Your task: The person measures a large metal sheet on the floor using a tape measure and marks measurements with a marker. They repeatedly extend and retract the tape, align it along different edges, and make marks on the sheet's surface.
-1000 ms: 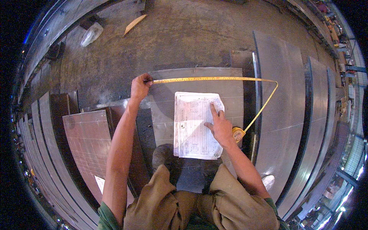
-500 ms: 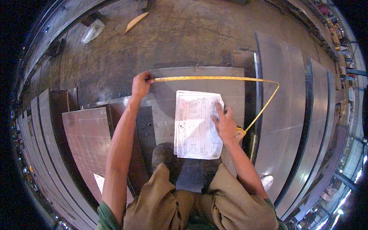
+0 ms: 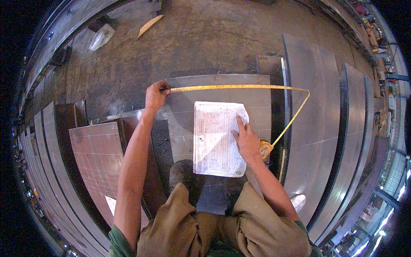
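Note:
My left hand (image 3: 156, 97) pinches the end of a yellow measuring tape (image 3: 222, 87). The blade runs to the right across a grey metal plate (image 3: 257, 107), past its right edge, then bends sharply back toward me. Its yellow case (image 3: 265, 149) sits beside the outer edge of my right hand (image 3: 248, 143). That hand rests on a stack of printed drawing sheets (image 3: 216, 141) on the plate, index finger and thumb stretched out. Its other fingers are partly curled and partly hidden.
Long grey steel plates (image 3: 311, 98) lie at the right, with dark gaps between them. At the left are a reddish-brown plate (image 3: 96, 145) and more long plates (image 3: 64, 150). Farther off, a clear plastic bag (image 3: 102, 37) and an orange-brown strip (image 3: 150, 25) lie on the dirty floor.
My right hand has slid slightly left on the sheets, and more of the tape case shows beside it. My left hand still holds the tape end; the view has shifted slightly.

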`<state>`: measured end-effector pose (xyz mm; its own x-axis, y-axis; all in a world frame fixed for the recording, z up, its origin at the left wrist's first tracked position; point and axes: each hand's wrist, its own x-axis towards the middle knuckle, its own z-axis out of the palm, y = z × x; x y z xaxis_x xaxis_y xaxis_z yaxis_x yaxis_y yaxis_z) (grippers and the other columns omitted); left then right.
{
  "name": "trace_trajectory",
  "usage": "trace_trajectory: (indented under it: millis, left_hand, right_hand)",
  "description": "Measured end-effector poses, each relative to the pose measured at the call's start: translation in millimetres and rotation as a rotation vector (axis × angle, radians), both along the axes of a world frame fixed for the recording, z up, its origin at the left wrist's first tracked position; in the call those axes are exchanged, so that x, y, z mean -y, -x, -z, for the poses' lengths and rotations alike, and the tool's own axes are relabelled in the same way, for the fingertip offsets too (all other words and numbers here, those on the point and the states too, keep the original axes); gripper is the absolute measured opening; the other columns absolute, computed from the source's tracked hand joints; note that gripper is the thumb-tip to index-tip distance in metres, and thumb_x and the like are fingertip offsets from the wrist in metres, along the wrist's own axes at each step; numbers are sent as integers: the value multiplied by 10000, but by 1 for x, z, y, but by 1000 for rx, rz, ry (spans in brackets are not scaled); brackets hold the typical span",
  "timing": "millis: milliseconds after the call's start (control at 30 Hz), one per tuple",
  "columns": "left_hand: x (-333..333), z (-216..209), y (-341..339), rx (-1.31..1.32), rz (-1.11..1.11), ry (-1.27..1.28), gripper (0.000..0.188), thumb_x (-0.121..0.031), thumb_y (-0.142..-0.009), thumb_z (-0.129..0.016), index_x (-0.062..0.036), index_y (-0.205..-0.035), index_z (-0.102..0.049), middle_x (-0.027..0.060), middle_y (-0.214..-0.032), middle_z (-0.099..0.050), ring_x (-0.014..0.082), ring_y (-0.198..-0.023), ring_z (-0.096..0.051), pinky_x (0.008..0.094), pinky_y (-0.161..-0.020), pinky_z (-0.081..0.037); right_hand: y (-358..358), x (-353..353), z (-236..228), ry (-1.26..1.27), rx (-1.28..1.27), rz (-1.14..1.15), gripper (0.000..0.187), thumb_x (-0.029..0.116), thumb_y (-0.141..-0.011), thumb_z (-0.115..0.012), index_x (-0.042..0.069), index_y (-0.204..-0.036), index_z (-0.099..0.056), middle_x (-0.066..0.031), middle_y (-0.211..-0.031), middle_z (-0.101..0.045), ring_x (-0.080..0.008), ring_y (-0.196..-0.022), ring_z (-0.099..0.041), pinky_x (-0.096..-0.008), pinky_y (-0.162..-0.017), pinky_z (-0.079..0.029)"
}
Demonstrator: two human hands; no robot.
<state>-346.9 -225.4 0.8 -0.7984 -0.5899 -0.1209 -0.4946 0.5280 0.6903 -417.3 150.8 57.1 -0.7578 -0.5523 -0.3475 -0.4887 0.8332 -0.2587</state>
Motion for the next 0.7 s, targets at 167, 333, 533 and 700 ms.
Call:
trace_trajectory:
  millis: [167, 333, 533, 700]
  left_hand:
    - [5, 4, -2, 19, -1, 16, 114, -61, -785, -735, -36, -886, -688, 141, -847, -714, 297, -818, -697, 372, -748, -517]
    - [5, 3, -2, 15, -11, 5, 114, -51, -781, -735, -35, -885, -691, 142, -848, -715, 292, -822, -698, 367, -754, -518]
    - [1, -2, 2, 21, -7, -5, 122, -41, -777, -734, -43, -892, -695, 138, -855, -718, 292, -826, -698, 373, -758, -518]
    - [9, 9, -3, 8, 4, -8, 131, -48, -776, -739, -50, -900, -699, 131, -856, -719, 288, -828, -698, 376, -761, -517]
  right_hand:
    - [0, 3, -4, -35, 51, -12, 623, 336, -935, -622, 200, -1496, -387, -196, -1047, -567, -391, -828, -662, -480, -692, -562]
    - [1, 3, -5, -47, 83, -25, 692, 378, -917, -637, 209, -1520, -343, -209, -1057, -575, -394, -834, -665, -484, -695, -558]
    - [5, 3, 3, -10, 118, 120, 971, 442, -820, -733, 135, -1567, -194, -264, -1192, -592, -437, -955, -654, -486, -760, -547]
    - [7, 3, 4, 15, 146, 56, 1050, 447, -777, -773, 112, -1571, -172, -273, -1200, -593, -437, -975, -652, -475, -789, -539]
